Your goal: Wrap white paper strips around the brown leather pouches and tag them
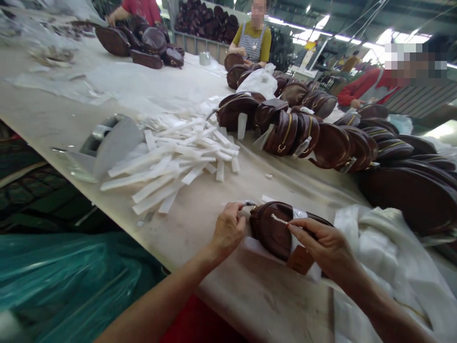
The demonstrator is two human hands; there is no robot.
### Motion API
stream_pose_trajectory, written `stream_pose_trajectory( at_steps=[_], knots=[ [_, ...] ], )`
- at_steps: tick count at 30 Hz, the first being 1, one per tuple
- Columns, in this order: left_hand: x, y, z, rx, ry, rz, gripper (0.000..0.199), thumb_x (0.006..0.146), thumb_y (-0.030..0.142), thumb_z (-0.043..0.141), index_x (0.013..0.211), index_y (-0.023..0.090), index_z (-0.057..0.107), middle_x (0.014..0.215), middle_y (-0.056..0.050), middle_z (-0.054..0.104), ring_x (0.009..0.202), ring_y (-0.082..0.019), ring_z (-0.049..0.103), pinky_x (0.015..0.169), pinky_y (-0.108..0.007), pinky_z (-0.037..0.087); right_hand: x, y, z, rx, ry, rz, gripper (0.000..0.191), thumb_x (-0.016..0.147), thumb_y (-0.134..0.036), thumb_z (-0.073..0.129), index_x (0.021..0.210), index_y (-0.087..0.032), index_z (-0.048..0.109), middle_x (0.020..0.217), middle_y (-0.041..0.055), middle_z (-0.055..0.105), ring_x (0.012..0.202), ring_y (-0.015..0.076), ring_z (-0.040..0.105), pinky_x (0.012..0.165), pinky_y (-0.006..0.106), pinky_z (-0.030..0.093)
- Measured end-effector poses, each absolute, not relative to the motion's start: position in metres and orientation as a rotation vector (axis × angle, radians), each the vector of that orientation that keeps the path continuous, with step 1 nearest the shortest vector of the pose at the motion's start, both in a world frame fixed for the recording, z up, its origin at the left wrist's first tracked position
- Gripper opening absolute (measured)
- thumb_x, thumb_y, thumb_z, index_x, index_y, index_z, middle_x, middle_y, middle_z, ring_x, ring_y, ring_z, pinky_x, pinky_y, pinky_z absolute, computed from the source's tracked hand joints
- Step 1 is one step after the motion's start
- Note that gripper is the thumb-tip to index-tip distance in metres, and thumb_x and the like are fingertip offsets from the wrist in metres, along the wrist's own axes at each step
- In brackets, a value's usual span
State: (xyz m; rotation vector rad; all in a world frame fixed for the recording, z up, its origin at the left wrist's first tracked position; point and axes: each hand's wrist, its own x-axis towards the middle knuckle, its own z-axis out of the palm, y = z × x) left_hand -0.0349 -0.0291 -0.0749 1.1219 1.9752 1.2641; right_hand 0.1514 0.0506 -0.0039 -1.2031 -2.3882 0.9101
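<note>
A dark brown leather bag (pixel 273 233) lies on its side on the table in front of me, with a white paper band around it and a brown tag (pixel 300 259) at its lower edge. My left hand (pixel 229 227) is closed at the bag's left end, its fingertips on a pale wrapped zipper pull (pixel 247 203) beside gold hardware. Between thumb and forefinger, my right hand (pixel 323 240) pinches a thin, twisted white strip (pixel 279 219) above the bag. The remaining right fingers curl over the bag's right part and hide it.
White strips (pixel 178 157) are heaped left of centre beside a tape dispenser (pixel 107 140) near the table edge. Rows of brown bags (pixel 330 143) stand at the right. White wrapping (pixel 385 243) lies by my right arm. Three other people work around the table.
</note>
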Motion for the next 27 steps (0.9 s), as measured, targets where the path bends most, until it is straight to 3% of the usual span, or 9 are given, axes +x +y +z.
stream_pose_trajectory(
  at_steps=[7, 11, 14, 19, 27],
  knots=[
    [-0.04, 0.004, -0.08, 1.301, 1.793, 1.096, 0.029, 0.076, 0.006, 0.042, 0.091, 0.014, 0.065, 0.094, -0.008, 0.066, 0.088, -0.019, 0.058, 0.085, -0.029, 0.043, 0.121, 0.071, 0.005, -1.093, -2.608, 0.758, 0.029, 0.086, -0.04, 0.047, 0.083, -0.02, 0.069, 0.07, 0.0, 0.067, 0.064, 0.0149, 0.061, 0.058, 0.023, 0.044],
    [-0.047, 0.013, -0.08, 1.279, 1.677, 1.077, 0.027, 0.072, 0.005, 0.044, 0.085, 0.012, 0.067, 0.083, -0.005, 0.066, 0.079, -0.017, 0.058, 0.076, -0.025, 0.043, 0.111, 0.082, 0.003, -1.057, -2.695, 0.687, 0.026, 0.086, -0.037, 0.047, 0.083, -0.022, 0.068, 0.071, -0.0013, 0.066, 0.066, 0.0144, 0.06, 0.061, 0.024, 0.042],
    [-0.051, 0.02, -0.08, 1.205, 1.626, 1.09, 0.018, 0.075, 0.013, 0.049, 0.077, 0.011, 0.067, 0.072, -0.003, 0.063, 0.07, -0.015, 0.055, 0.068, -0.023, 0.042, 0.106, 0.09, 0.001, -1.052, -2.73, 0.642, 0.026, 0.086, -0.037, 0.047, 0.081, -0.021, 0.068, 0.067, -0.0013, 0.065, 0.063, 0.0142, 0.059, 0.059, 0.024, 0.041],
    [-0.052, 0.028, -0.084, 1.044, 1.558, 1.139, 0.017, 0.073, 0.017, 0.052, 0.083, 0.01, 0.065, 0.072, -0.001, 0.062, 0.066, -0.012, 0.053, 0.06, -0.019, 0.04, 0.103, 0.097, -0.004, -1.016, -2.76, 0.642, 0.028, 0.087, -0.038, 0.046, 0.079, -0.021, 0.067, 0.064, -0.0008, 0.064, 0.06, 0.0139, 0.058, 0.056, 0.023, 0.039],
    [-0.064, 0.015, -0.085, 0.867, 1.338, 1.165, 0.018, 0.064, 0.013, 0.054, 0.079, 0.009, 0.063, 0.068, 0.0, 0.06, 0.062, -0.009, 0.051, 0.057, -0.017, 0.038, 0.098, 0.109, -0.008, -0.871, -2.982, 0.608, 0.025, 0.088, -0.03, 0.044, 0.081, -0.022, 0.067, 0.076, 0.0017, 0.066, 0.07, 0.0151, 0.06, 0.065, 0.025, 0.041]
  ],
)
